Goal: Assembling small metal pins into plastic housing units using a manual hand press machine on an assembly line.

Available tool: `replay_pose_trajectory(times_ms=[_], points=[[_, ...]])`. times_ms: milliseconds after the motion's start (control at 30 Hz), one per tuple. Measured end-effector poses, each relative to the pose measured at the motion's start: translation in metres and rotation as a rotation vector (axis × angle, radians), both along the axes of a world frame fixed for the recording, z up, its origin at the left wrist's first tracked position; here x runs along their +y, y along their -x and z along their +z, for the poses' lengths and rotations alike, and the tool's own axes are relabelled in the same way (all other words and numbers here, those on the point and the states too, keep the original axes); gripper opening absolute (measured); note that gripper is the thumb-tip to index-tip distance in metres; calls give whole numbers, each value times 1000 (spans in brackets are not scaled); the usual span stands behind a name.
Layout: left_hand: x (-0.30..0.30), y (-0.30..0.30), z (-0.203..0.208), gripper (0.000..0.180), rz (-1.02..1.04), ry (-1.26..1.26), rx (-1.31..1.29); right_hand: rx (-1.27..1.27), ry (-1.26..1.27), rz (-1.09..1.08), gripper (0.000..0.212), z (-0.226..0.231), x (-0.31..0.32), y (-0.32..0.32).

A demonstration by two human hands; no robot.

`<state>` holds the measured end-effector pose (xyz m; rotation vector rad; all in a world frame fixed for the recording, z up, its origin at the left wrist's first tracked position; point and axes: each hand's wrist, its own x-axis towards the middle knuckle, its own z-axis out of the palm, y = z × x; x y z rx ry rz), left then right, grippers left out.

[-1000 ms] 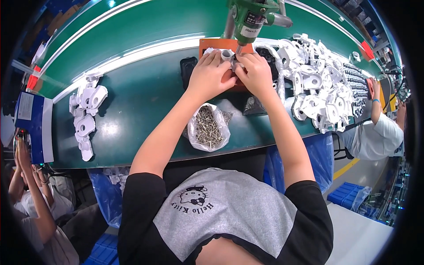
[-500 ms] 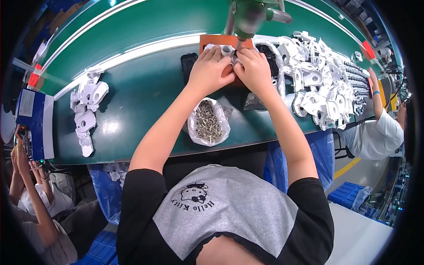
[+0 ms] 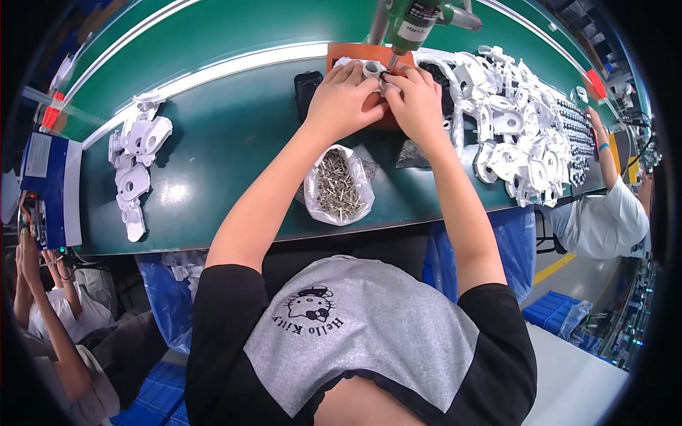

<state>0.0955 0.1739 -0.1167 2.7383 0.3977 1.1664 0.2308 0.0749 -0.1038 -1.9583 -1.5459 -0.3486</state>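
My left hand (image 3: 342, 103) and my right hand (image 3: 415, 101) are side by side at the far edge of the bench. Between them they hold a white plastic part (image 3: 371, 69) with a round collar, set against an orange fixture (image 3: 355, 52). The left fingers curl over its left side, and the right fingers press on its right side. A small dark piece shows by the right fingertips. Just above, the bit of a green screwdriving machine (image 3: 415, 30) points down close to the right fingers. Whether it touches the part is hidden.
An open plastic bag of metal screws (image 3: 337, 188) lies between my forearms. White plastic parts (image 3: 508, 121) are heaped at right beside rows of black pieces (image 3: 574, 138); more white parts (image 3: 135, 163) lie at left. A black tray (image 3: 307, 92) is by my left hand. Other people sit at both sides.
The whole view has shifted slightly. The green machine, blurred before, is now sharp. Both hands stay on the white part, with little movement.
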Motion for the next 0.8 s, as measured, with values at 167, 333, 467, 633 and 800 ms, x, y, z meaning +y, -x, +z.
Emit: replay_pose_trajectory(times_ms=[167,333,467,633,800], points=[[1,0,-5,42,23,22,88,-21,-65,38,25,6,-22,12],[1,5,-4,42,35,40,91,122,6,491,12,34,-65,72],[1,2,-6,41,26,28,82,36,199,611,16,14,-77,111],[1,2,-6,39,13,0,27,-41,224,570,15,9,-76,116],[2,3,-5,39,26,39,90,-123,223,557,13,5,-74,117]])
